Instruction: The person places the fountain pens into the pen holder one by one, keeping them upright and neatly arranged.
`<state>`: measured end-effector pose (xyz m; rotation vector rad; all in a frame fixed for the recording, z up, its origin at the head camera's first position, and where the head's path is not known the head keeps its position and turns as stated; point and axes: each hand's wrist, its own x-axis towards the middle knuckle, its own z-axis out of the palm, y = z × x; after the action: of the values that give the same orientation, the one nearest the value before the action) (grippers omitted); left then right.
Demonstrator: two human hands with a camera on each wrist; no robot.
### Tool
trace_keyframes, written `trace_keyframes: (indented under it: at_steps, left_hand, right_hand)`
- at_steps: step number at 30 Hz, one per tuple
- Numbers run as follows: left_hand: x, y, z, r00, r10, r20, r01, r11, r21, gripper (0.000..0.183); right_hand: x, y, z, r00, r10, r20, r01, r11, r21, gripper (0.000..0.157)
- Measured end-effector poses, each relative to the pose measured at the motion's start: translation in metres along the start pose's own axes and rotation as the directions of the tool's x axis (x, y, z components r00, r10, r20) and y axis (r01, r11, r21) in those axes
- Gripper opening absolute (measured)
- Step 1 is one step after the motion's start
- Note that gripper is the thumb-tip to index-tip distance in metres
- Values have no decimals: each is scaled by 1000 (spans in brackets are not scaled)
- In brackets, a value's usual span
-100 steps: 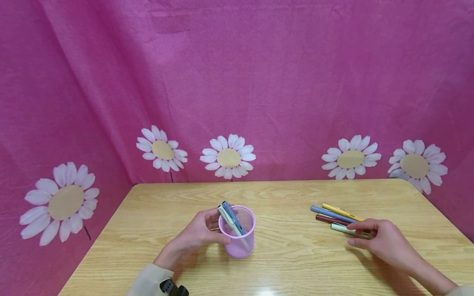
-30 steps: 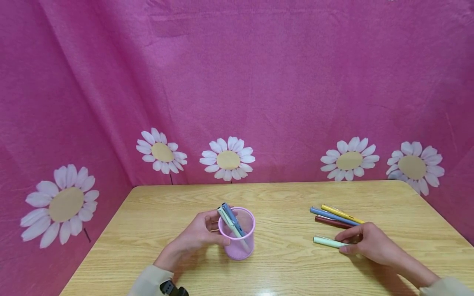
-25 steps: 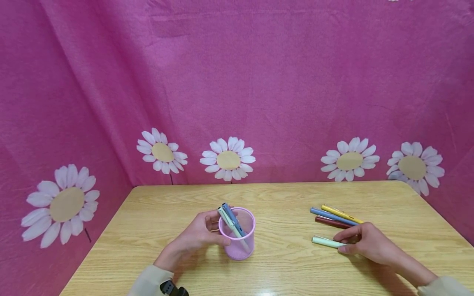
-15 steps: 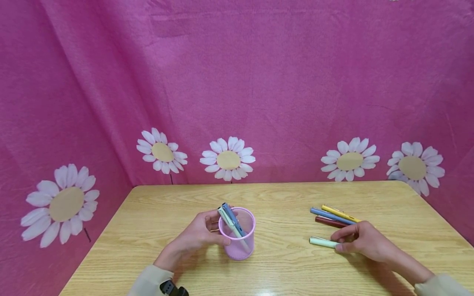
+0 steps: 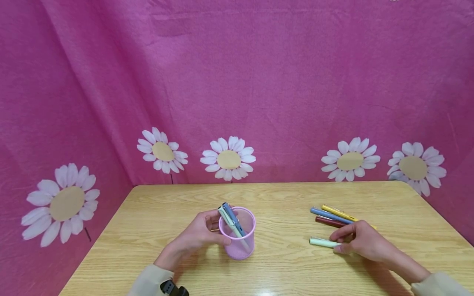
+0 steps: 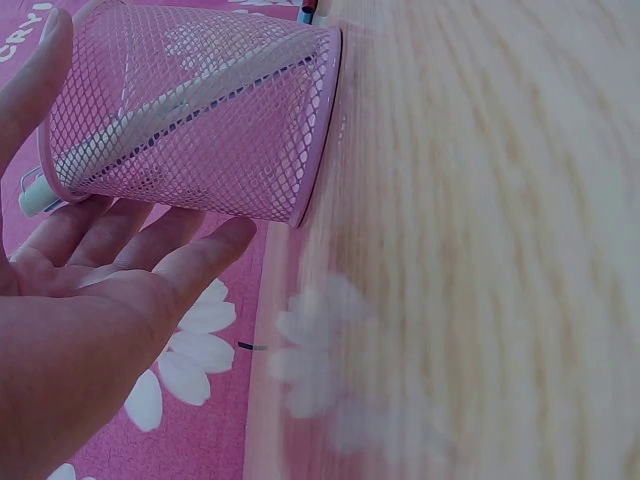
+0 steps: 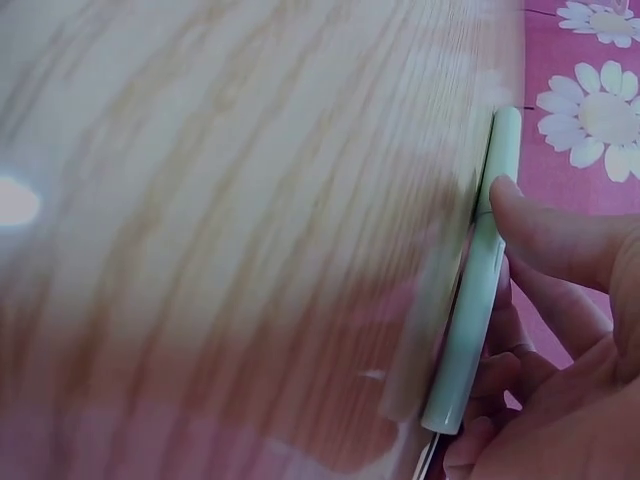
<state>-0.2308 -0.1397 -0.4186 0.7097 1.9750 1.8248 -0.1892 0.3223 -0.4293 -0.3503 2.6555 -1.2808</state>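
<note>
A pink mesh pen cup (image 5: 240,249) stands upright on the table, holding a pale green pen (image 5: 227,219) and a grey-blue pen (image 5: 234,218) that both lean left. My left hand (image 5: 196,235) steadies it, thumb at the near side of the rim and fingers behind; the left wrist view shows those fingers (image 6: 190,255) along the mesh. On the right, my right hand (image 5: 366,241) pinches a light green capped pen (image 5: 321,242) between thumb and fingers. That pen (image 7: 472,330) lies low at the tabletop in the right wrist view; whether it touches is unclear.
Behind the right hand lie a yellow pen (image 5: 338,211), a blue pen (image 5: 327,214) and a dark red pen (image 5: 326,221), close together. The wooden table (image 5: 281,197) ends at a pink curtain (image 5: 281,90) printed with daisies.
Over the last seconds my right hand has drawn the light green pen away from the other pens, left and slightly nearer. Lately it has shifted only a little left. The left hand and cup stay put.
</note>
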Motion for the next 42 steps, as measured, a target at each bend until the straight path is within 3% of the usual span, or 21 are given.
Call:
trace_keyframes:
  at_steps: [13, 24, 35, 42]
  left_hand:
    - [0, 0, 0, 1000, -27, -8, 27, 999, -20, 71]
    - [0, 0, 0, 1000, -12, 0, 12, 1000, -17, 70]
    - [0, 1, 0, 999, -36, -2, 36, 999, -22, 71]
    - [0, 0, -1, 1000, -11, -8, 11, 1000, -7, 69]
  right_hand:
    - [5, -2, 7, 998, -62, 28, 61, 997, 43, 23]
    - [6, -9, 10, 996, -85, 1, 85, 996, -30, 24]
    - [9, -9, 12, 998, -57, -9, 56, 997, -56, 24]
    - [9, -9, 12, 998, -55, -8, 54, 996, -73, 23]
